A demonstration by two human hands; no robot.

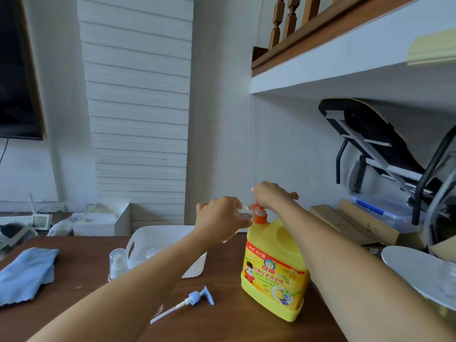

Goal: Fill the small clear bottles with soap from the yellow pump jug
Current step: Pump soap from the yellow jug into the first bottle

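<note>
The yellow pump jug [274, 270] stands on the brown table [217, 314], right of centre, with an orange pump head [259, 214] on top. My right hand [271, 195] rests on top of that pump head, fingers spread forward. My left hand [222, 218] grips a small clear bottle [243, 212] held up against the pump's spout; the bottle is mostly hidden by my fingers. Another small clear bottle with a white pump and clear cap [118, 264] stands left of the white basket.
A white basket [160, 239] sits behind my left forearm. A loose blue-and-white pump with its tube [187, 302] lies on the table in front. A blue cloth [27, 272] lies at the left edge. A white plate [417, 270] sits at the right.
</note>
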